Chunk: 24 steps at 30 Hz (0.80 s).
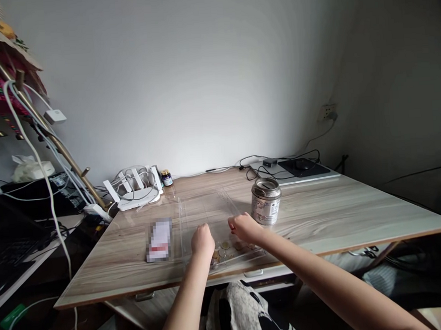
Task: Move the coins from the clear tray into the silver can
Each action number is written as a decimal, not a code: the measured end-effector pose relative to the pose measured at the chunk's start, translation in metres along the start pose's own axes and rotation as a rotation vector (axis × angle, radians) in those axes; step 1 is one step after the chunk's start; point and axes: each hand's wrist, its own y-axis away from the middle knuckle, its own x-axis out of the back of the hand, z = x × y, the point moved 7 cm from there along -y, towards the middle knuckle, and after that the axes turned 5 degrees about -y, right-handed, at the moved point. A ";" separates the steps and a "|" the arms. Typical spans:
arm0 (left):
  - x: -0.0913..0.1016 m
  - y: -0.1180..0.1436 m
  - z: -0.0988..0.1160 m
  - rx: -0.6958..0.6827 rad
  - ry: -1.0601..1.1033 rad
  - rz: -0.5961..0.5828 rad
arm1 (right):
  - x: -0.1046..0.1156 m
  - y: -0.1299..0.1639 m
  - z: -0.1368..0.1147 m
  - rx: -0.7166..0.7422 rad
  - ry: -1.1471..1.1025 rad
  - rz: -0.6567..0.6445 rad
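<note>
Coins (225, 245): several, out, loose at near end of clear tray (216, 210); finished share indeterminable. Tin (267, 207): 1, upright, right of tray, contents hidden. Left hand (203, 239), right hand (245, 226): curled above tray; cannot tell if gripping.

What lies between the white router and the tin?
In the head view, a clear tray lies there, with coins toward its near edge.
</note>
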 end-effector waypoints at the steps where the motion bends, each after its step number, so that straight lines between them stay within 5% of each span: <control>1: 0.000 -0.001 -0.001 0.006 -0.002 0.000 | 0.015 0.003 -0.001 0.025 -0.031 0.057; 4: -0.002 -0.002 -0.003 0.011 0.000 -0.005 | 0.080 0.015 0.016 -0.008 -0.209 0.357; 6: -0.003 -0.002 -0.002 -0.016 0.024 -0.001 | 0.120 0.022 0.047 -0.180 -0.255 0.557; 9: 0.000 -0.001 0.001 -0.057 0.103 0.026 | 0.145 0.024 0.089 -0.445 -0.144 0.566; 13: 0.009 0.001 0.000 -0.045 0.362 0.086 | 0.145 0.022 0.108 -0.546 -0.058 0.496; 18: 0.020 0.009 0.000 0.108 1.263 0.034 | 0.145 0.037 0.050 -0.264 -0.049 0.685; 21: 0.024 0.023 0.025 0.166 1.657 -0.097 | 0.117 0.044 -0.008 -0.013 -0.208 0.566; 24: 0.030 0.040 0.054 0.121 1.813 -0.168 | 0.093 0.056 -0.046 0.081 -0.246 0.522</control>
